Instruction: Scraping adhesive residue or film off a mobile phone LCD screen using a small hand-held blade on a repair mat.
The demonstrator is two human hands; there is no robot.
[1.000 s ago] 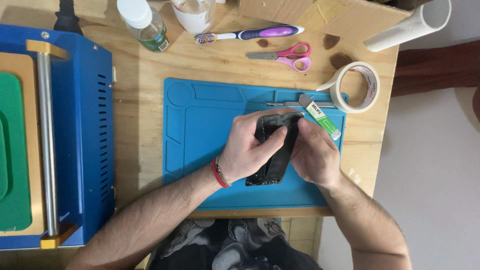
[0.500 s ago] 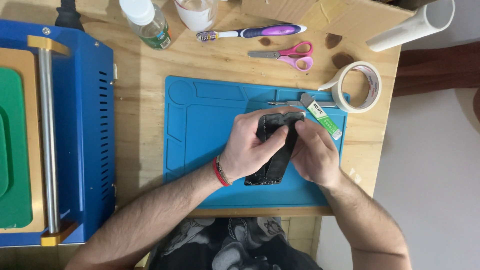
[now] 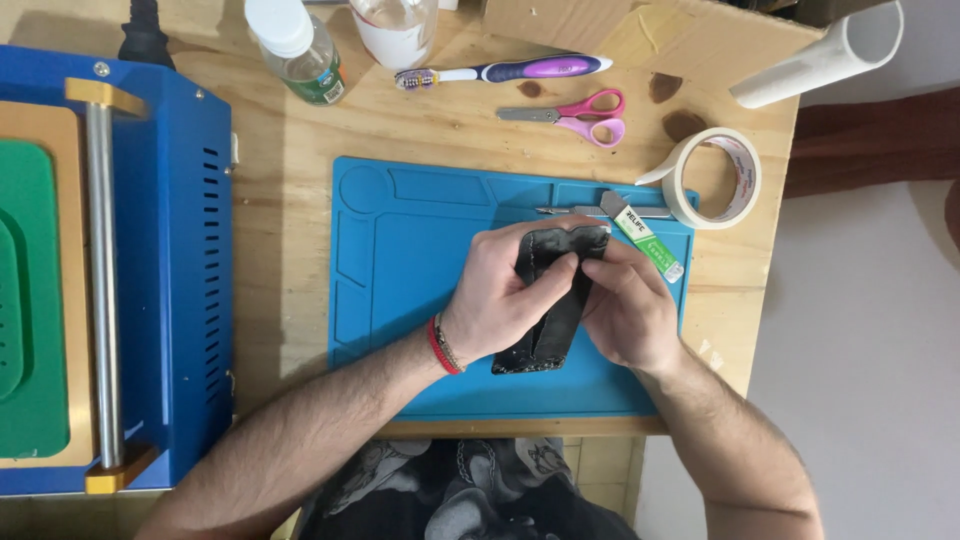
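both hands, left hand (image 3: 500,295) and right hand (image 3: 625,310), gripping a black phone (image 3: 548,330) over the blue mat (image 3: 400,260) near the table's front edge.

Bare blue mat (image 3: 400,300) leftward; tape roll (image 3: 712,178), scissors (image 3: 575,112) crowding beyond

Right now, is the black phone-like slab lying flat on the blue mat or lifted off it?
Partly lifted. The black slab is gripped by the left hand and right hand, its near end down on the blue mat.
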